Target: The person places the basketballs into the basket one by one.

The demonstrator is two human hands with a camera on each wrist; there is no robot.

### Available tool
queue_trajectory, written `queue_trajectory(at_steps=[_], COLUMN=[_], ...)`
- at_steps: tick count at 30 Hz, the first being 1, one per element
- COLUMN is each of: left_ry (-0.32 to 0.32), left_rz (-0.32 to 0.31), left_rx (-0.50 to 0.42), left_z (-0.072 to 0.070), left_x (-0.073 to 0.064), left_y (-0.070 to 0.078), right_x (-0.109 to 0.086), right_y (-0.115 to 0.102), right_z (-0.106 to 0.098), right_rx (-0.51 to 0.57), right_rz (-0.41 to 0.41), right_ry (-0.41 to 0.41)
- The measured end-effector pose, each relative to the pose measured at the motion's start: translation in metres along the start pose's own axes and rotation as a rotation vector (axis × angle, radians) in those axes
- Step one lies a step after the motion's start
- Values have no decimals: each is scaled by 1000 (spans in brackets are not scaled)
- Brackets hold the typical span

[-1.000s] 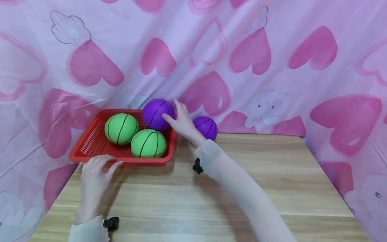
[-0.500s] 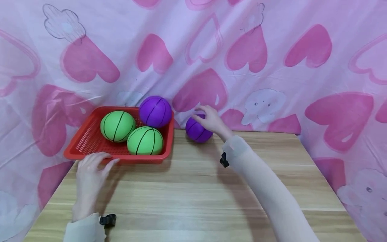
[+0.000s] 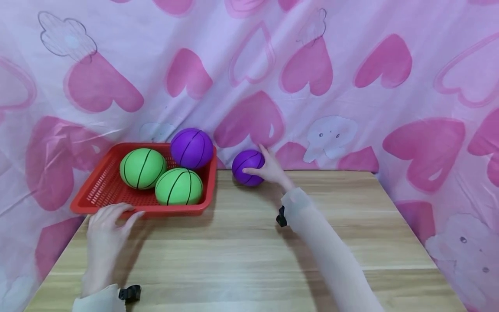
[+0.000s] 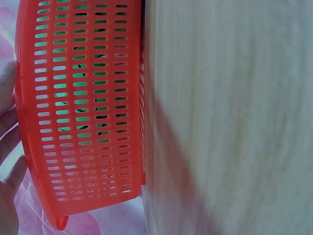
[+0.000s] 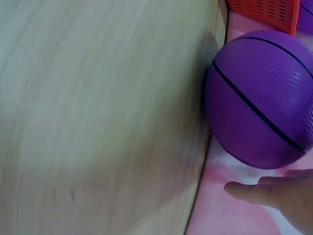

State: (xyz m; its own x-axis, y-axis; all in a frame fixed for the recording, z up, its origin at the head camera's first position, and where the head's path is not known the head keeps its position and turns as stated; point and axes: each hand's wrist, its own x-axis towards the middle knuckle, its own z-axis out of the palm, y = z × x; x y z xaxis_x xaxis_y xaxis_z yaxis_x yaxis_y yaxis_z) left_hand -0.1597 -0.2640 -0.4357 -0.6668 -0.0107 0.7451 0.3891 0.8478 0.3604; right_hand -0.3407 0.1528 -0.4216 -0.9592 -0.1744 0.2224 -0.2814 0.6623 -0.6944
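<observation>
In the head view, my left hand holds the near rim of a red plastic basket, fingers bent at the edge. In the left wrist view, its fingers and thumb meet the rim of the slotted basket wall. Two green mini basketballs and a purple mini basketball sit in the basket, the purple one at its back right corner. My right hand is beside a second purple basketball on the table, thumb and fingers spread. The right wrist view shows a gap between hand and ball.
The wood-grain table ends at the back against a pink heart-patterned cloth. This cloth also hangs along both sides. The second purple ball stands near the back edge, right of the basket. Black wrist straps show at both sleeves.
My right hand has left the purple ball in the basket and moved right to the other purple ball. My left hand stays at the basket rim. The head view has shifted slightly.
</observation>
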Motion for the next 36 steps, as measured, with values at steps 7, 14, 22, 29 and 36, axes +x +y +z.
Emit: queue_trajectory(at_steps=[7, 14, 22, 29, 36], left_ry=[-37, -51, -35, -14, -34], left_rz=[-23, -25, -31, -39, -23], left_rx=[7, 11, 9, 2, 7], left_z=[-2, 0, -2, -3, -1], left_x=[-2, 0, -3, -9, -5], left_y=[2, 5, 3, 1, 0], right_x=[1, 2, 1, -5, -9], right_y=[-3, -4, -3, -3, 2], right_z=[15, 21, 33, 39, 35], right_rx=[43, 55, 52, 94, 143], right_rz=[7, 61, 36, 14, 14], right_ry=[9, -1, 66, 112, 160])
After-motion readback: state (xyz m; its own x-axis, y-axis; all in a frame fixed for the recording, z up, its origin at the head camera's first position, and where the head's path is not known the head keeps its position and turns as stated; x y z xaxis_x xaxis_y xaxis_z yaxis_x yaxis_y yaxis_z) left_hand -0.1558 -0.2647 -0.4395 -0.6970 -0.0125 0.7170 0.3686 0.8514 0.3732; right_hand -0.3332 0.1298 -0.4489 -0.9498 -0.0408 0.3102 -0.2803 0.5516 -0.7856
